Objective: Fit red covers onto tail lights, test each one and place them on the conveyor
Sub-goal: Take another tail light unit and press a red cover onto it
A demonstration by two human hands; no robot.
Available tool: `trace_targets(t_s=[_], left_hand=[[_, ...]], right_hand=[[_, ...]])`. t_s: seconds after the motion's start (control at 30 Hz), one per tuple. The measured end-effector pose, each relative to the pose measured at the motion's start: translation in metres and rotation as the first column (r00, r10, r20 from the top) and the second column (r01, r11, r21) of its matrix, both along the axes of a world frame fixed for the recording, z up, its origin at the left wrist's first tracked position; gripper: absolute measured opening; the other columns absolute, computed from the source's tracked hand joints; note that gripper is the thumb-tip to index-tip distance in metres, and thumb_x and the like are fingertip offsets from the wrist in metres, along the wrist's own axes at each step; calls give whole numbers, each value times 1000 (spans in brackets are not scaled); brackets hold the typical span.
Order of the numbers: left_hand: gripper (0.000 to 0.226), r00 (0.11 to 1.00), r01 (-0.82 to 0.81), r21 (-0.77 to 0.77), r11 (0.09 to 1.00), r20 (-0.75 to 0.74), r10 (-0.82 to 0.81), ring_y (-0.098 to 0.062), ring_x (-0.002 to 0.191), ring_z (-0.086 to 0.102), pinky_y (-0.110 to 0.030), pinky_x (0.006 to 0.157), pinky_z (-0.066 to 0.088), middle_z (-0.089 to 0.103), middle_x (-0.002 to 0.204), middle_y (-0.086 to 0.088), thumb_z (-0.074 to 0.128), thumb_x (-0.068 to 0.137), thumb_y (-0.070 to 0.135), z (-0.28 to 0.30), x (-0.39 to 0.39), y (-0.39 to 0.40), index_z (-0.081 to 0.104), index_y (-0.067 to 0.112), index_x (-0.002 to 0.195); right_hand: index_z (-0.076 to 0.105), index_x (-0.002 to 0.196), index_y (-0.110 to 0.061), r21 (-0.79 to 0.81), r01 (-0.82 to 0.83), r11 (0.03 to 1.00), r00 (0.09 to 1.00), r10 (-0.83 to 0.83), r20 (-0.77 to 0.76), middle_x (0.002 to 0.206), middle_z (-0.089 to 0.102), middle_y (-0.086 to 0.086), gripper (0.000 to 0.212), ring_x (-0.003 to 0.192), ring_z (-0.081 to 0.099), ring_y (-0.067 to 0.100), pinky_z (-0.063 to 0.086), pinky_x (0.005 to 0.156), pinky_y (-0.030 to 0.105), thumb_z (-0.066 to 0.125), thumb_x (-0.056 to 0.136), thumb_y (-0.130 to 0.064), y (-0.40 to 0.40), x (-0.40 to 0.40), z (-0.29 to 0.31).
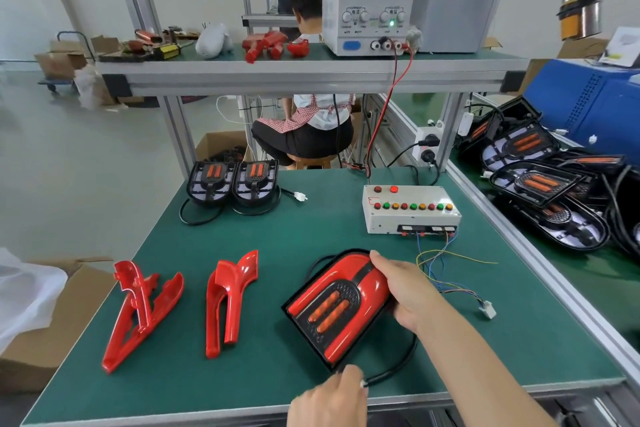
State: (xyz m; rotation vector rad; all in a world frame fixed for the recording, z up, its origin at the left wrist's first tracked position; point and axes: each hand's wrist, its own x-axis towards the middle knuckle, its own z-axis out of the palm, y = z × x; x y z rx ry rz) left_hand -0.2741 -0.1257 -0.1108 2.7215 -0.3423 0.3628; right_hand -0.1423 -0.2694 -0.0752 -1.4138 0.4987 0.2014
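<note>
The right hand (405, 291) is cupping the glossy red, U-shaped light (341, 307) lying on the green mat (311, 218). The left hand (329, 399) is pinching its black cable (398, 369) at the near edge. 2 loose red covers (142, 312) are lying well left.

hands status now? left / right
Left hand: pinching the black cable near the light's lower corner.
Right hand: gripping the covered tail light by its right edge.
</note>
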Motion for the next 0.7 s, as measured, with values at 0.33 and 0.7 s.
trace_targets(t_s=[0.33,0.7], left_hand=[[41,986,114,73,991,115,-122,-12,27,35,-19,29,25,39,38,6,94,38,38,4,9,-25,57,24,47],[40,949,247,112,962,171,-264,-12,36,52,-20,32,34,52,48,9,99,47,28,30,54,-35,60,24,59]], right_hand=[[73,93,-16,-524,-165,836,957,263,118,94,73,3,37,89,69,20,54,84,36,58,98,-49,4,21,-2],[74,93,-33,-680,-65,731,856,391,339,94,75,-22,28,94,70,-1,52,86,24,51,101,-45,-55,-63,8]])
